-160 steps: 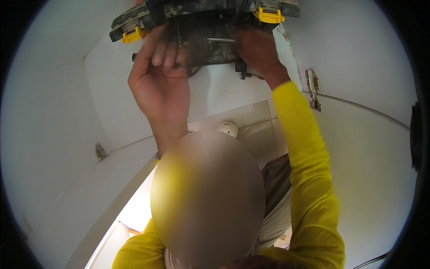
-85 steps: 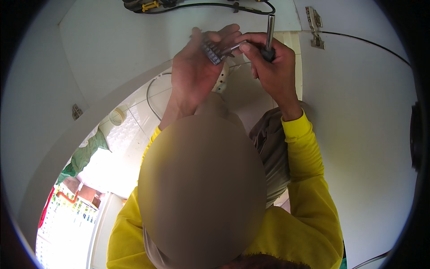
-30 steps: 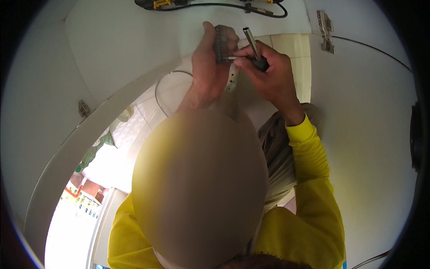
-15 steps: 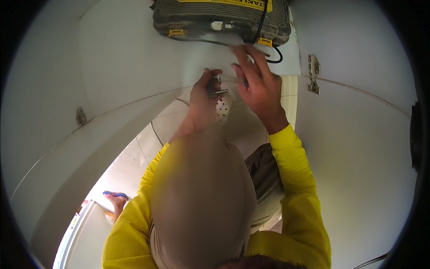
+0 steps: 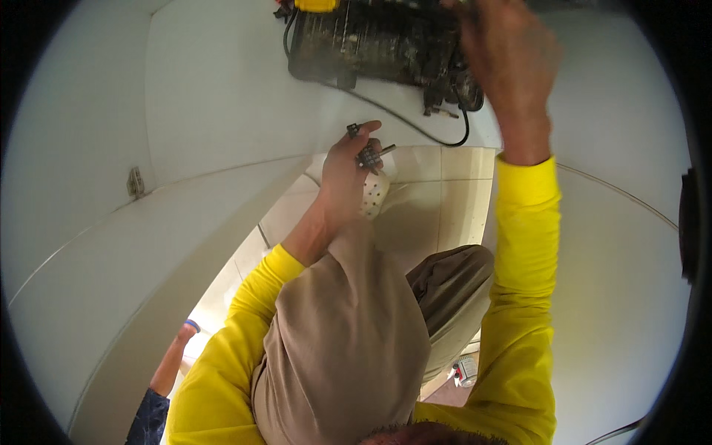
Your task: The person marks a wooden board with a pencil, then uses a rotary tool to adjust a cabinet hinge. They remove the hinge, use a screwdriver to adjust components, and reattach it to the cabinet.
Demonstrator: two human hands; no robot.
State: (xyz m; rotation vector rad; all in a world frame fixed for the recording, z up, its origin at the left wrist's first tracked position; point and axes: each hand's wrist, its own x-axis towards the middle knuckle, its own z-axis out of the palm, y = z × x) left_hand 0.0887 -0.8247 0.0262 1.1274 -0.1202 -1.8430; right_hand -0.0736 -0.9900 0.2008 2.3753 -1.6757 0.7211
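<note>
Above my knee, my left hand [image 5: 348, 163] is closed around small black ridged pieces [image 5: 368, 156] with a thin metal rod [image 5: 387, 150] sticking out to the right. Their exact kind is unclear. At the upper right, my right hand [image 5: 515, 63] reaches over the right end of a grimy black tool case [image 5: 371, 44]. Its fingers look curled in, but blur and the picture's top edge hide what they hold. The case stands open, showing a dark, dirty interior.
A black cable [image 5: 400, 117] loops from the case across the white surface. White cabinet panels [image 5: 615, 245] flank me, with a metal hinge [image 5: 135, 182] on the left one. Another person's arm or leg [image 5: 169, 363] shows at lower left. A small container [image 5: 466, 371] lies at lower right.
My right hand has moved from beside my left hand up to the case. The case was closed with yellow latches and is now open. My left hand still holds the black pieces.
</note>
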